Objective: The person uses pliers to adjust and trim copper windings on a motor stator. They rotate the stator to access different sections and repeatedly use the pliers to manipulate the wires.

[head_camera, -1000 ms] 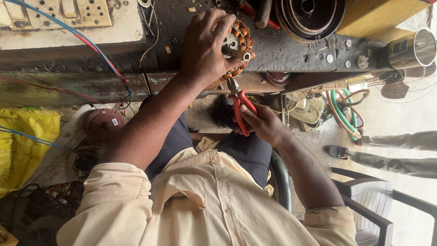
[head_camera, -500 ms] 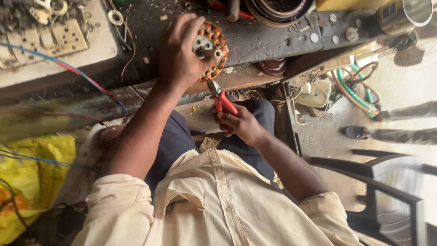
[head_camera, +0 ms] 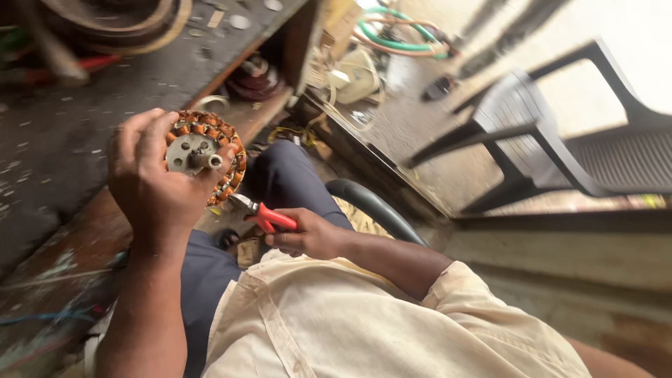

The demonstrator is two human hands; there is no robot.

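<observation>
The stator [head_camera: 203, 155] sits gripped in my left hand [head_camera: 157, 185] above my lap, copper coils ringing its hub. My right hand [head_camera: 308, 234] is clenched on red pliers [head_camera: 264, 214], nose at the lower coils. Trimming the winding seems in hand; the next nip calls for a steady stator. Workbench [head_camera: 84, 133] beside, chair [head_camera: 560, 133] beyond.

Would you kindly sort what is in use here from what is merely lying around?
In use:
- round copper-wound motor stator, in the left hand
- red-handled pliers, in the right hand

Lying about:
- green coiled hose
- dark plastic chair
- cluttered wooden workbench
</observation>
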